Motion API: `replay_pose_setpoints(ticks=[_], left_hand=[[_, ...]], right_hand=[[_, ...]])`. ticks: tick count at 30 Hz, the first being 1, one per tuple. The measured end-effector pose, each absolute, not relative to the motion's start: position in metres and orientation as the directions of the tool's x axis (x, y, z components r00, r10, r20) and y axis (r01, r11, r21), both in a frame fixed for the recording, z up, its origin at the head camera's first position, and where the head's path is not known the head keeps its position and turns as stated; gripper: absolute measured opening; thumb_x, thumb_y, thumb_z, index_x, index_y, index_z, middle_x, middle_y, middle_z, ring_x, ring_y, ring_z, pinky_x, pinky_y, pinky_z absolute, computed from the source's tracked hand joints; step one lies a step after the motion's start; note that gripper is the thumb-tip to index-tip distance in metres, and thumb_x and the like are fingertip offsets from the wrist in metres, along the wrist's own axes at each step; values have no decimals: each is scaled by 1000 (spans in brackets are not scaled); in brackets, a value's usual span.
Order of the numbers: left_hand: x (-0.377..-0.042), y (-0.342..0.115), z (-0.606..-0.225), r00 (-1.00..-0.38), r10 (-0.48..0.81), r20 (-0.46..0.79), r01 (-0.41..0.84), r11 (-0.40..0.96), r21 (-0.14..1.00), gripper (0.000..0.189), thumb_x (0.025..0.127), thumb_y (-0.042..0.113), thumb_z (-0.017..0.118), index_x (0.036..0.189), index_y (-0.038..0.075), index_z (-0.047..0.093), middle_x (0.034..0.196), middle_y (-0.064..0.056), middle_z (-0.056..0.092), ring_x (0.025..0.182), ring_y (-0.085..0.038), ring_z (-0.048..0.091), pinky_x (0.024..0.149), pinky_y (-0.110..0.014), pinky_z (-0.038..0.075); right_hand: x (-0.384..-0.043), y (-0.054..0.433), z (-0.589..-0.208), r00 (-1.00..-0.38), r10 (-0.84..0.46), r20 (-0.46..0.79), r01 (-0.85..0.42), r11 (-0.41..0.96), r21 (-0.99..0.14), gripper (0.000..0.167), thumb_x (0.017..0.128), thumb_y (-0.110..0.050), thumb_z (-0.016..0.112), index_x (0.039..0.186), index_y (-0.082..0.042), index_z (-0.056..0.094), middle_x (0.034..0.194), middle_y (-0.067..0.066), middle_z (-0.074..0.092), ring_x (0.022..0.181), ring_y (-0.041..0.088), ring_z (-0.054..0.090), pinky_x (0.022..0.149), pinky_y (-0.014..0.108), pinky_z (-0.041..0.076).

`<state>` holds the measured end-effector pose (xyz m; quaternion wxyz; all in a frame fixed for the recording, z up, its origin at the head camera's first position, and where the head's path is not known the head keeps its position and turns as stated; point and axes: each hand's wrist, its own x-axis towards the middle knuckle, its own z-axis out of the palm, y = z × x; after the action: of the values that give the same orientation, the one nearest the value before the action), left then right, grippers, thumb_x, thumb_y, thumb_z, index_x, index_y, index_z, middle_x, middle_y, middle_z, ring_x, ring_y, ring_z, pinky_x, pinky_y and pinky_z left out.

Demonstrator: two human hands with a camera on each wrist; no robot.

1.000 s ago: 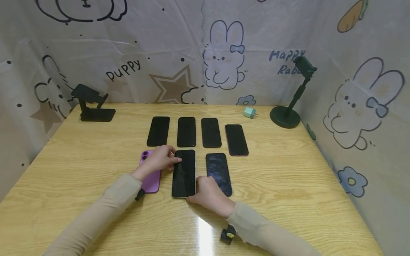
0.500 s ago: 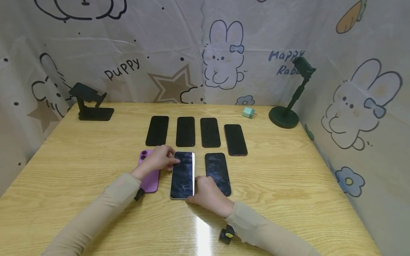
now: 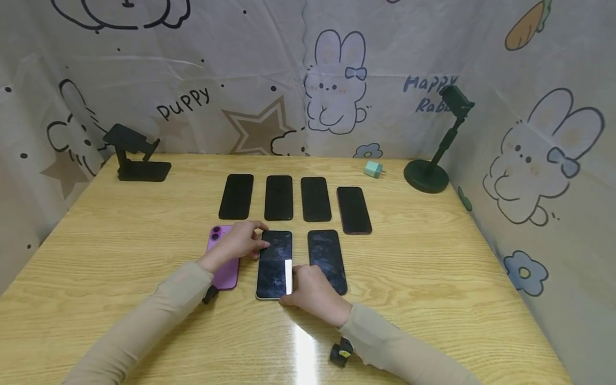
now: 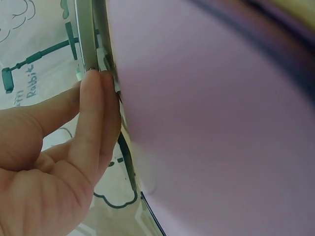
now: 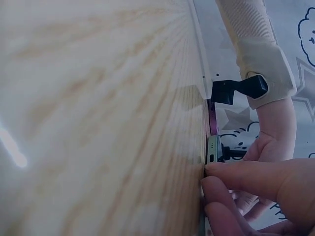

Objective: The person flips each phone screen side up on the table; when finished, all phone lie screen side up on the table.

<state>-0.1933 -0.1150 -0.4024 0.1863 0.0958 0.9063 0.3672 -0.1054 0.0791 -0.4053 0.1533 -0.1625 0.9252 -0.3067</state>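
A smartphone (image 3: 274, 267) with a dark screen and pale frame lies face up at the front middle. My left hand (image 3: 240, 239) holds its upper left edge, thumb at the screen's side. My right hand (image 3: 315, 291) grips its lower right corner. Under the left wrist a purple phone (image 3: 226, 275) lies back up. To the right, partly behind my right hand, is another dark-screened phone (image 3: 328, 259). In the left wrist view the left fingers (image 4: 91, 108) touch the held phone's edge (image 4: 86, 34). A charging port shows on its frame (image 5: 212, 147) in the right wrist view.
Behind lies a row of several black-screened phones (image 3: 279, 198). A mint charger plug (image 3: 372, 169) sits at the back right, beside a dark green stand (image 3: 426, 176). A black stand (image 3: 144, 171) is at the back left. Printed cloth hangs around the wooden table (image 3: 433, 289).
The held phone's top end has come down flatter, and its screen now reflects mottled light with a white glare strip. My left fingers have shifted slightly at its edge; the right hand stays put.
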Motion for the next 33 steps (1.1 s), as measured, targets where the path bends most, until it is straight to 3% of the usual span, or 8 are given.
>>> replay_pose_setpoints(ticks=[15, 23, 33], left_hand=[[-196, -114, -394, -891, 343, -297, 59, 736, 674, 51, 89, 14, 68, 133, -6, 51, 82, -15, 70, 55, -11, 66, 60, -23, 54], [-199, -109, -392, -884, 328, -333, 56, 781, 622, 52, 88, 13, 70, 132, -6, 52, 72, -8, 70, 56, -11, 66, 67, -26, 56], [-201, -106, -390, -876, 325, -356, 59, 806, 589, 58, 86, 10, 72, 136, -6, 48, 70, -7, 70, 55, -10, 66, 77, -28, 55]], right_hand=[[-107, 84, -407, -896, -408, -176, -224, 757, -614, 35, 73, -19, 83, 94, 3, 66, 58, -1, 56, 49, 8, 46, 45, 21, 37], [-108, 86, -407, -895, -412, -171, -228, 752, -618, 29, 74, -18, 83, 85, -1, 63, 54, -2, 51, 45, 8, 45, 44, 21, 35], [-111, 88, -407, -890, -423, -171, -224, 733, -643, 28, 75, -18, 82, 88, 0, 64, 53, -2, 50, 44, 7, 45, 42, 20, 33]])
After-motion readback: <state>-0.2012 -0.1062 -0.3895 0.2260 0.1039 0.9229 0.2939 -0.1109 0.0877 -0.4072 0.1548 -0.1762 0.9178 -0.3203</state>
